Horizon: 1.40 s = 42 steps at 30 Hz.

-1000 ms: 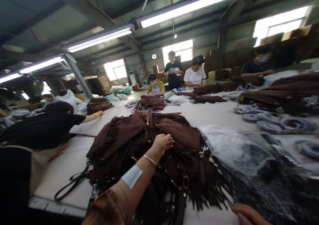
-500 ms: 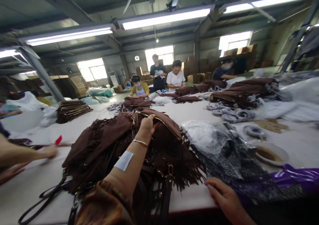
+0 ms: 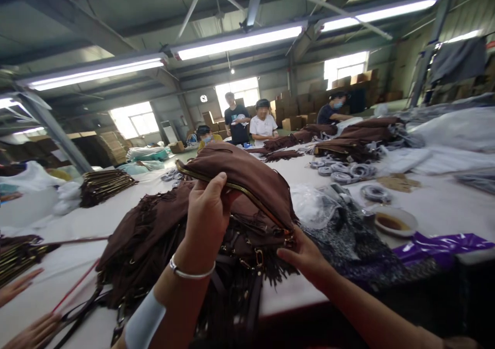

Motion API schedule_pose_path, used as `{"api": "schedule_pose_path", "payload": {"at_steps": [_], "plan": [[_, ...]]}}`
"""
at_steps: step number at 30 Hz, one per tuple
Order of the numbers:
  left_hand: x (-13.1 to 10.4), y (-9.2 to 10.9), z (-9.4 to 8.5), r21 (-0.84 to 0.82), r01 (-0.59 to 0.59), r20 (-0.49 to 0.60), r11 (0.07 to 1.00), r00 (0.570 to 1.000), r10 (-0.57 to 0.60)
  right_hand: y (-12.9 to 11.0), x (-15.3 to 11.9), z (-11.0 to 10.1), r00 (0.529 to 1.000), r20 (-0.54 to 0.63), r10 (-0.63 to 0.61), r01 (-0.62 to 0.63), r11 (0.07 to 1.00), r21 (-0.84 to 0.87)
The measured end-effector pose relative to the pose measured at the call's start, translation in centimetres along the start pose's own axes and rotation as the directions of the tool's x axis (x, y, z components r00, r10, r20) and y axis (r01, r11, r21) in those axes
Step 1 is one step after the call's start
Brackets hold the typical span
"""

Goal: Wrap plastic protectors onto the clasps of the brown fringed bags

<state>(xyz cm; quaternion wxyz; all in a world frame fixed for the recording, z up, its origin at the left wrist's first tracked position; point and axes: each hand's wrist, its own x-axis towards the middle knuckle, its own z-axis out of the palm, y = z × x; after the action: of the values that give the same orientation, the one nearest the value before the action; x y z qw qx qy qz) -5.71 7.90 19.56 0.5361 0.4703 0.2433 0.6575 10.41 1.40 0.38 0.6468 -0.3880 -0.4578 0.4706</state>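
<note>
A brown bag [image 3: 247, 176] with a gold zipper along its edge is raised off a pile of similar brown fringed bags [image 3: 143, 235]. My left hand [image 3: 209, 204], with a silver bangle at the wrist, is closed on the zipper edge, thumb on top. At the zipper's right end, by a gold metal fitting, my right hand [image 3: 303, 256] grips the bag's corner; some of its fingers are hidden behind it. Dark straps and gold rings hang from the pile beneath.
At left, a co-worker's hands [image 3: 36, 331] rest by a red strip [image 3: 75, 284]. Crumpled clear plastic [image 3: 320, 207], a dish of brown stuff [image 3: 394, 221] and a purple plastic bag [image 3: 441, 248] lie to the right. Several people work across the table.
My left hand has lifted the bag from the pile and turned it. My right hand has come up from the table edge to its right corner. The view has shifted slightly.
</note>
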Motion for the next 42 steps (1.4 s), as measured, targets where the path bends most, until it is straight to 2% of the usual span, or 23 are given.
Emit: {"api": "schedule_pose_path", "payload": {"at_steps": [3,5,10,14,17,20,22,23,24,25,26,28,30,34,37,39,42], "plan": [[-1.1,1.2,0.8,-0.023,-0.046,-0.024,0.999,0.999,0.045,-0.8,-1.1,0.6,0.988,0.131,0.076,-0.088,0.992,0.093],[-1.5,1.5,1.3,-0.038,-0.059,-0.053,0.998,0.997,0.057,-1.7,-1.9,0.9,0.980,0.175,0.093,-0.124,0.976,0.177],[-2.4,0.8,2.3,-0.101,-0.043,-0.053,0.994,0.998,0.038,-3.3,-2.6,1.4,0.989,0.139,0.055,-0.101,0.931,0.350],[-2.3,-0.1,2.0,-0.085,-0.030,-0.102,0.996,0.995,0.021,-2.8,-3.2,0.7,0.983,0.090,0.162,-0.185,0.886,0.425],[-1.2,-1.4,1.3,-0.060,-0.024,-0.109,0.998,0.994,0.018,-2.1,-3.7,-0.2,0.960,0.130,0.248,-0.279,0.825,0.492],[1.5,-4.1,-0.3,-0.050,-0.074,-0.046,0.996,0.996,0.072,-0.9,-3.6,-1.0,0.940,0.147,0.308,-0.336,0.760,0.555],[3.7,-6.5,-2.1,0.028,-0.087,-0.043,0.996,0.995,0.088,0.4,-3.3,-1.5,0.921,0.128,0.368,-0.370,0.723,0.583],[4.7,-7.8,-3.2,0.109,-0.031,-0.076,0.994,0.996,0.039,1.0,-3.2,-1.8,0.901,0.110,0.420,-0.402,0.710,0.578],[5.4,-9.2,-4.4,0.211,0.082,-0.143,0.974,0.988,-0.052,1.8,-3.2,-2.0,0.871,0.081,0.484,-0.442,0.702,0.558],[5.8,-10.6,-5.5,0.297,0.234,-0.222,0.926,0.960,-0.171,2.5,-3.3,-2.1,0.834,0.035,0.551,-0.483,0.698,0.528],[5.8,-11.9,-6.7,0.336,0.324,-0.269,0.884,0.933,-0.240,3.2,-3.4,-2.3,0.792,-0.024,0.610,-0.520,0.695,0.495],[4.6,-14.5,-8.5,0.376,0.448,-0.299,0.811,0.887,-0.351,4.3,-4.0,-2.4,0.728,-0.143,0.670,-0.559,0.702,0.442],[2.3,-16.7,-9.6,0.399,0.515,-0.255,0.759,0.857,-0.448,4.9,-4.7,-2.4,0.711,-0.217,0.669,-0.558,0.725,0.405],[-2.7,-20.0,-9.4,0.462,0.612,-0.165,0.642,0.770,-0.616,5.0,-5.6,-2.4,0.721,-0.202,0.663,-0.569,0.732,0.374],[-4.5,-22.2,-8.2,0.514,0.640,-0.130,0.572,0.717,-0.685,4.6,-5.7,-2.3,0.752,-0.154,0.641,-0.556,0.742,0.373],[-5.0,-23.6,-7.5,0.550,0.632,-0.124,0.546,0.709,-0.695,4.3,-5.6,-2.2,0.771,-0.122,0.625,-0.546,0.748,0.377],[-5.3,-25.3,-6.9,0.618,0.578,-0.141,0.533,0.748,-0.648,3.8,-5.6,-2.4,0.790,-0.076,0.608,-0.535,0.745,0.399]]}}
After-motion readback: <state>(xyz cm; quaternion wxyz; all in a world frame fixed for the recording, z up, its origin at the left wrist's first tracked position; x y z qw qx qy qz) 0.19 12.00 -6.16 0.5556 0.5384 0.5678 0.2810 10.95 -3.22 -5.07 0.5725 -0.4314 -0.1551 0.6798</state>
